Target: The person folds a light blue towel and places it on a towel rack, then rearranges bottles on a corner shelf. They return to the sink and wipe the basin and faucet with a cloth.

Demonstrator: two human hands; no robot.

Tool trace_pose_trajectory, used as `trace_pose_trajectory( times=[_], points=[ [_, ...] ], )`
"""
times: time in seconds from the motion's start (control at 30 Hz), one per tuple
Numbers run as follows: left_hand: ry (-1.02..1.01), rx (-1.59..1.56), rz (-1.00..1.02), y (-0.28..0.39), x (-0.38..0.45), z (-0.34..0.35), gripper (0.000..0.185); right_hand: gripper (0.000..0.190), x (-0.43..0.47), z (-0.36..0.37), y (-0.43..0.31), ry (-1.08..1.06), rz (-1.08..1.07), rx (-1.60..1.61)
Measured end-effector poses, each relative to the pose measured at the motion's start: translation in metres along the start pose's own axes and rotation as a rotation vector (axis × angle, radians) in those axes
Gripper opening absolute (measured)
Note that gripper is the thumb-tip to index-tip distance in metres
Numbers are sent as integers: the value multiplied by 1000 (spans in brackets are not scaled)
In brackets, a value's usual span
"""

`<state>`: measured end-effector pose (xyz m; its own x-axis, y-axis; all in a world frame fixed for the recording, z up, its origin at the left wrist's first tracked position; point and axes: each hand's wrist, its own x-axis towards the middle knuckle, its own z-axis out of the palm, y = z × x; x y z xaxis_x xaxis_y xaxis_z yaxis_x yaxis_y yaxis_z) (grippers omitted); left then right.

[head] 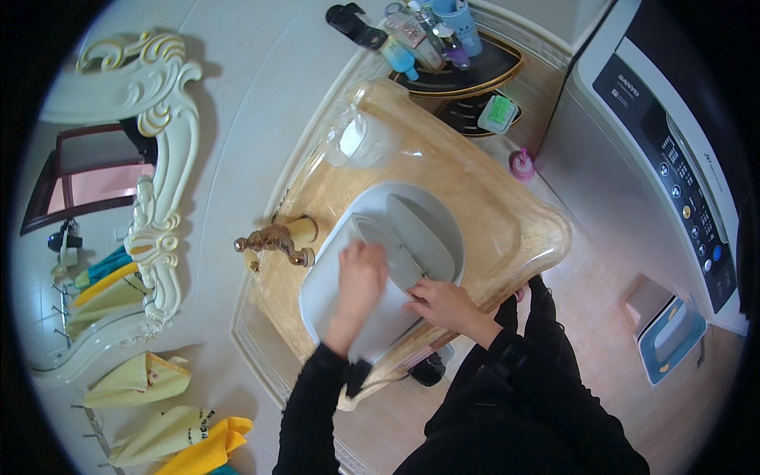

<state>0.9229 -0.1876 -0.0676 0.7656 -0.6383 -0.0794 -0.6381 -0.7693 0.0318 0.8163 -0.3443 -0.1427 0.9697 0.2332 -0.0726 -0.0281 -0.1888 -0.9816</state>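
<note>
A light grey plastic bin (pixel 328 300) lies tilted across the white washbasin (pixel 457 228), with its grey lid (pixel 419 234) swung out over the bowl. My left hand (pixel 361 274), blurred, is curled over the bin near its mouth; whether it holds anything is hidden. The fingers of my right hand (pixel 440 304) grip the bin's rim at the near side, close to the lid's lower end. Beside the bin stands a bronze-coloured faucet (pixel 274 242), its spout reaching toward the bowl. Shadow hides much of the bin's inside.
A beige stone-look countertop (pixel 504 202) surrounds the basin, with a clear glass (pixel 350 139) at its back. Bottles (pixel 412 41) crowd a black corner shelf (pixel 481 68). A Sanyo washing machine (pixel 629 178) stands right. Towels (pixel 139 380) hang left below a carved mirror frame (pixel 172 119).
</note>
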Motion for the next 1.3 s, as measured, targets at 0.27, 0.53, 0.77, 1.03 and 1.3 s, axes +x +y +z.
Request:
trace_pose_trajectory(
  times=[0.27,0.53,0.77,1.03,1.3],
  points=[
    [14,135,-158,-35,43,18,17,31,-2,0,3,-3,-14,-4],
    [77,-134,-38,60,-52,-1,23,31,3,0,3,-12,27,14],
    [135,-16,-245,-2,11,12,24,30,3,-1,3,-32,52,38],
    [402,-206,-378,73,-89,21,34,33,6,1,7,-52,19,55],
    [758,181,-887,27,-152,13,26,34,11,-1,7,-113,-2,100]
  ],
)
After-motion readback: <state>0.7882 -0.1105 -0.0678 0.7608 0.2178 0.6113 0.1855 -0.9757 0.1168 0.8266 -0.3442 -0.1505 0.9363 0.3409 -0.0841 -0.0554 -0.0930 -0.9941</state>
